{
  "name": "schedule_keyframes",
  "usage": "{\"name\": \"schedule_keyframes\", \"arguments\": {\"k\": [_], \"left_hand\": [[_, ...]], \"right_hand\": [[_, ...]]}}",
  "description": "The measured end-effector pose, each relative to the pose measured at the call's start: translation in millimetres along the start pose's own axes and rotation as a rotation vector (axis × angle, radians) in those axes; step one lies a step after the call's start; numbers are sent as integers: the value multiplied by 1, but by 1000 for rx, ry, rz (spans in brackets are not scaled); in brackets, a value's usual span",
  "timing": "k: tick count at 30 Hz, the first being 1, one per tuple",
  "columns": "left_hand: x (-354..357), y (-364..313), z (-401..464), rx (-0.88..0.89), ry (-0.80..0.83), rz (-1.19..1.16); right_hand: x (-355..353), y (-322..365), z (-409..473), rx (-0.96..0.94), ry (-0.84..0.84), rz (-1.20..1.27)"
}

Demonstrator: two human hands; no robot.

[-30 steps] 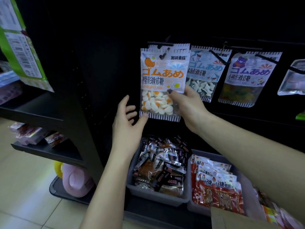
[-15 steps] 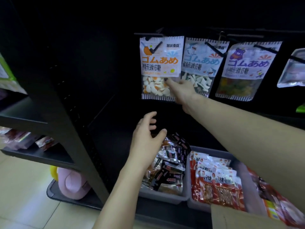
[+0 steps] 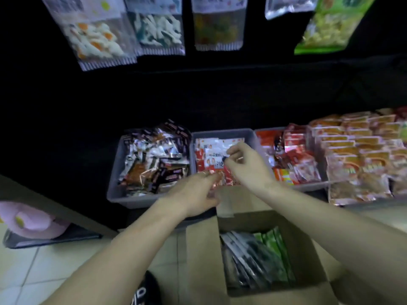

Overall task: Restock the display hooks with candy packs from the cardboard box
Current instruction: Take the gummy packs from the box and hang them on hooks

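Both the left hand (image 3: 198,190) and right hand (image 3: 246,166) hang loosely curled, holding nothing, over the grey bin (image 3: 222,134), while candy packs (image 3: 253,258) wait in the cardboard box (image 3: 202,260) below; reaching blind could snag its flap.

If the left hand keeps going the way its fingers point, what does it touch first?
Probably the red snack packs in the middle grey bin; the left hand points up-right at them, fingertips seemingly already at their near edge, though blur hides contact.

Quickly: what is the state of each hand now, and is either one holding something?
Left hand: fingers relaxed, holding nothing visible.
Right hand: fingers curled, nothing visibly held; cannot tell.
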State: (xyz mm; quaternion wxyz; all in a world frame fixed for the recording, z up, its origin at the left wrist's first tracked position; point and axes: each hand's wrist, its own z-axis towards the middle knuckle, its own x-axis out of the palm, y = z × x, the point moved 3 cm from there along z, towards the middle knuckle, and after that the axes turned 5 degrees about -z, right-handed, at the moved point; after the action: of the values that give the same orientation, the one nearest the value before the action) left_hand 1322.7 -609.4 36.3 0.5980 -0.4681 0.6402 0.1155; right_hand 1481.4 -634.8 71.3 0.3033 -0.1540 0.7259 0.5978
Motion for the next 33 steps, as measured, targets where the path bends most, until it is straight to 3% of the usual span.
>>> {"name": "schedule_keyframes", "arguments": {"k": [4,10,17,24,33], "left_hand": [[39,-16,12,20,157,111],[84,-35,20,16,350,191],[104,-43,29,8,350,287],[105,-49,39,86,301,505],[106,-44,44,131,266,537]], "right_hand": [[-4,-73,-49,37,66,-33],[26,-160,-77,257,552,-288],[86,-236,-104,433,843,-586],[126,-268,-88,479,827,-765],[157,-288,-73,486,809,-950]]}}
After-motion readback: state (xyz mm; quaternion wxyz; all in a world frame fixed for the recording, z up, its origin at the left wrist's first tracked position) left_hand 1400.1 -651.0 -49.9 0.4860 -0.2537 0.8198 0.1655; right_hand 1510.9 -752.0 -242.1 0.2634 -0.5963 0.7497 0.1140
